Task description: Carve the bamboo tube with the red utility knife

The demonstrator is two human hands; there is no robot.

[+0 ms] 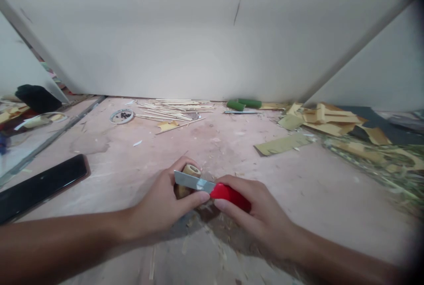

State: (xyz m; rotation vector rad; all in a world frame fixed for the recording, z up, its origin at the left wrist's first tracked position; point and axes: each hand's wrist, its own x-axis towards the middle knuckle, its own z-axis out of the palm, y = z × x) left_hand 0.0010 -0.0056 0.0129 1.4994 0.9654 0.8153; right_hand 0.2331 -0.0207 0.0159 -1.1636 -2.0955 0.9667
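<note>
A short tan wooden cylinder (192, 170) is held low in the view, at about seven o'clock from its centre; it is clasped by the left grip (165, 199), the fingers wrapped about it and the thumb set against the near edge of a broad blade (190, 180). The knife's red handle (230, 194) is clamped in the right grip (256, 205), at four o'clock from the cylinder; the blade is laid across its near side. Some paring seems to be done, judging by the pale shavings (188, 224) strewn at six o'clock on the desk (149, 143); how much is left to be cut cannot be judged. Thin sticks (175, 109) are spread at twelve o'clock; green tubes (243, 103) are laid at one, apparently uncut along their length. Much of the cylinder is hidden by blade and fingers, so whether the edge is sunk into it cannot be told; the phone (46, 188) at nine o'clock is cut off by the frame; the plant scraps (374, 165) at three are blurred.
</note>
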